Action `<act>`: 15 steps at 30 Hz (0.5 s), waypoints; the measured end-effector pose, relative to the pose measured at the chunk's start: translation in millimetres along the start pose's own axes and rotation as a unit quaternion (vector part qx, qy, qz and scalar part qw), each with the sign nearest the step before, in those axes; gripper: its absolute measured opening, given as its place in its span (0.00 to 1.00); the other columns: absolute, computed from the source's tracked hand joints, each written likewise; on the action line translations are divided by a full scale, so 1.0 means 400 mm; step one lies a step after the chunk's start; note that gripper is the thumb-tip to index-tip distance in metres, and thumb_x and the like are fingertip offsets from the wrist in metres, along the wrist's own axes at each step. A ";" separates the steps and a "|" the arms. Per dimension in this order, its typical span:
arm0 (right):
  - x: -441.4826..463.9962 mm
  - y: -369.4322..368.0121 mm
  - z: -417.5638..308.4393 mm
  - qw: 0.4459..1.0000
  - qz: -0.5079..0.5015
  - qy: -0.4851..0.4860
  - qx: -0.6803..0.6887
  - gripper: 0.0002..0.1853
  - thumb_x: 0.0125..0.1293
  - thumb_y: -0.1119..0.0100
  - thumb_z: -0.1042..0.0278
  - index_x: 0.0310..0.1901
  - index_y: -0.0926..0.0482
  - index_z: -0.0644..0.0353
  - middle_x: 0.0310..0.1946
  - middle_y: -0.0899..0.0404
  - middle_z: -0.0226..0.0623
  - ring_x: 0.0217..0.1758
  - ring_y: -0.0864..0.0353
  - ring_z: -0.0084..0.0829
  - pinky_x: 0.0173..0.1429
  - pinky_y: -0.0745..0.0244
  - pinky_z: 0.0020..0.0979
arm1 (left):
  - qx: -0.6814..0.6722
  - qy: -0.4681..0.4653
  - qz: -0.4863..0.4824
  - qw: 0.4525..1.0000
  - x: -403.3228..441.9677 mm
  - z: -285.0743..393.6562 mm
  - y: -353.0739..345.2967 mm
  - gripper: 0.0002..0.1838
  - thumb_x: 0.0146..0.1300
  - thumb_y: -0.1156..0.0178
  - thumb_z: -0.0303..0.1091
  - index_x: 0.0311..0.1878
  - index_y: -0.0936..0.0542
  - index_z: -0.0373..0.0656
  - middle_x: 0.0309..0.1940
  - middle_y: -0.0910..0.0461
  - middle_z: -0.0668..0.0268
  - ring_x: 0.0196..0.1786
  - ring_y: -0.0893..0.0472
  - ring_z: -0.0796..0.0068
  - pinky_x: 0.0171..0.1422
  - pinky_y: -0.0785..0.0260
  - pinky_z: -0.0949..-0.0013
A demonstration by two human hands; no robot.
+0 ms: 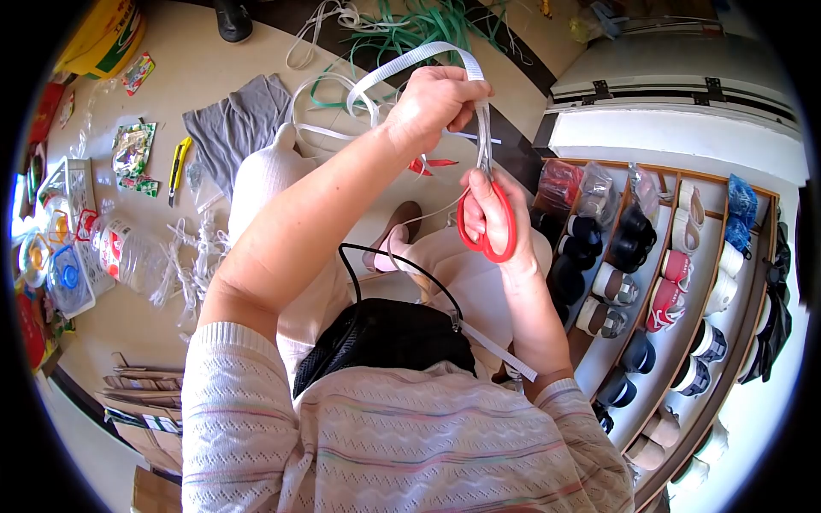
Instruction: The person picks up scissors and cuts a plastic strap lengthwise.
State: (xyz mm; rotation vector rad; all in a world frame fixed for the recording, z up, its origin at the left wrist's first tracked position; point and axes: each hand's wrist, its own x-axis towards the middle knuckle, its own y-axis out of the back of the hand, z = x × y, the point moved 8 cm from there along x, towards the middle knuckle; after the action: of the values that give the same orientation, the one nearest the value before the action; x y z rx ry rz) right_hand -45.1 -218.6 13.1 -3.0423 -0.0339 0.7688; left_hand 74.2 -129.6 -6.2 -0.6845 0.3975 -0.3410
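At the upper centre of the frame, the left hand (434, 101) pinched a flat white woven strap (414, 56), which arched up and leftward. Just below, right of centre, the right hand (489, 208) was curled round the handles of red-handled metal scissors (486, 161), blades pointing up at the pinched strap. Thin green plastic strips (419, 27) lay tangled on the floor (175, 90), top centre.

I have the left forearm (316, 188) running diagonally up and inward from the elbow, left hand (432, 103) farthest out, thumb and index pinched, other fingers curled in. Right forearm (534, 316) angles up and slightly inward; I see the right hand (492, 209) nearer the torso, grip closed, thumb pointing up. Hands apart.
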 end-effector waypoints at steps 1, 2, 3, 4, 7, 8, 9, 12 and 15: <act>0.000 0.002 0.003 1.000 0.001 -0.003 0.005 0.17 0.65 0.44 0.53 0.35 0.29 0.60 0.13 0.38 0.21 0.13 0.41 0.14 0.18 0.45 0.19 | 0.005 0.003 -0.001 1.000 -0.004 -0.003 -0.003 0.08 0.56 0.39 0.30 0.30 0.20 0.34 0.14 0.32 0.70 0.14 0.38 0.82 0.19 0.49 0.76; 0.002 0.000 -0.001 1.000 -0.002 0.004 0.015 0.17 0.65 0.43 0.53 0.35 0.29 0.60 0.13 0.38 0.21 0.13 0.41 0.14 0.17 0.45 0.19 | 0.009 0.007 -0.002 1.000 -0.009 -0.006 -0.007 0.08 0.57 0.39 0.30 0.30 0.20 0.34 0.14 0.33 0.70 0.14 0.39 0.82 0.20 0.49 0.76; 0.007 -0.001 -0.008 1.000 -0.005 0.011 0.026 0.16 0.65 0.43 0.53 0.35 0.29 0.60 0.14 0.38 0.21 0.13 0.41 0.14 0.17 0.45 0.19 | 0.014 0.010 -0.003 1.000 -0.011 -0.009 -0.011 0.08 0.57 0.39 0.31 0.31 0.20 0.34 0.14 0.33 0.70 0.14 0.39 0.82 0.20 0.49 0.76; 0.011 -0.001 -0.013 0.999 -0.008 0.018 0.037 0.16 0.65 0.43 0.54 0.36 0.29 0.61 0.14 0.38 0.21 0.13 0.41 0.14 0.17 0.45 0.19 | 0.003 0.020 -0.005 1.000 -0.009 -0.015 -0.013 0.09 0.58 0.40 0.31 0.31 0.20 0.34 0.14 0.33 0.70 0.14 0.39 0.81 0.20 0.49 0.76; 0.014 0.002 -0.009 0.999 -0.009 0.012 0.030 0.16 0.65 0.43 0.54 0.36 0.29 0.61 0.15 0.38 0.22 0.13 0.41 0.14 0.17 0.45 0.19 | -0.044 0.054 -0.004 0.998 -0.006 -0.025 -0.007 0.12 0.60 0.43 0.35 0.34 0.21 0.33 0.15 0.32 0.70 0.14 0.39 0.80 0.21 0.50 0.75; 0.011 -0.001 -0.006 1.000 -0.019 0.013 0.015 0.16 0.66 0.45 0.54 0.37 0.29 0.61 0.15 0.37 0.23 0.14 0.40 0.15 0.18 0.44 0.19 | -0.056 0.056 0.006 0.997 -0.001 -0.019 0.001 0.12 0.60 0.43 0.36 0.34 0.21 0.33 0.15 0.32 0.70 0.15 0.39 0.81 0.21 0.51 0.75; 0.006 -0.003 -0.003 1.000 -0.028 0.014 -0.001 0.16 0.67 0.47 0.54 0.39 0.29 0.61 0.16 0.37 0.24 0.15 0.39 0.15 0.19 0.42 0.19 | -0.068 0.057 0.015 0.996 0.006 -0.012 0.010 0.13 0.60 0.43 0.36 0.34 0.21 0.33 0.15 0.32 0.70 0.15 0.39 0.81 0.21 0.51 0.76; -0.002 -0.003 0.002 1.000 -0.028 0.009 0.000 0.17 0.66 0.45 0.52 0.38 0.29 0.61 0.16 0.37 0.23 0.15 0.39 0.15 0.19 0.43 0.19 | -0.068 0.042 0.023 0.997 0.015 -0.001 0.021 0.11 0.60 0.42 0.34 0.35 0.20 0.34 0.16 0.31 0.71 0.16 0.38 0.82 0.20 0.52 0.76; 0.002 0.000 0.000 0.999 -0.028 0.014 0.018 0.18 0.65 0.44 0.52 0.37 0.28 0.61 0.15 0.38 0.22 0.14 0.39 0.14 0.18 0.44 0.19 | -0.031 0.023 0.018 0.999 0.016 -0.001 0.022 0.09 0.60 0.42 0.31 0.36 0.20 0.34 0.16 0.31 0.71 0.16 0.38 0.83 0.20 0.51 0.77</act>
State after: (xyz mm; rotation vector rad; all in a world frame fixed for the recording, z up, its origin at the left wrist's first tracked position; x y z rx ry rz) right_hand -44.6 -218.4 12.6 -3.0032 -0.1018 0.7141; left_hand 81.2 -126.2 -13.9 -0.7305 0.4651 -0.3125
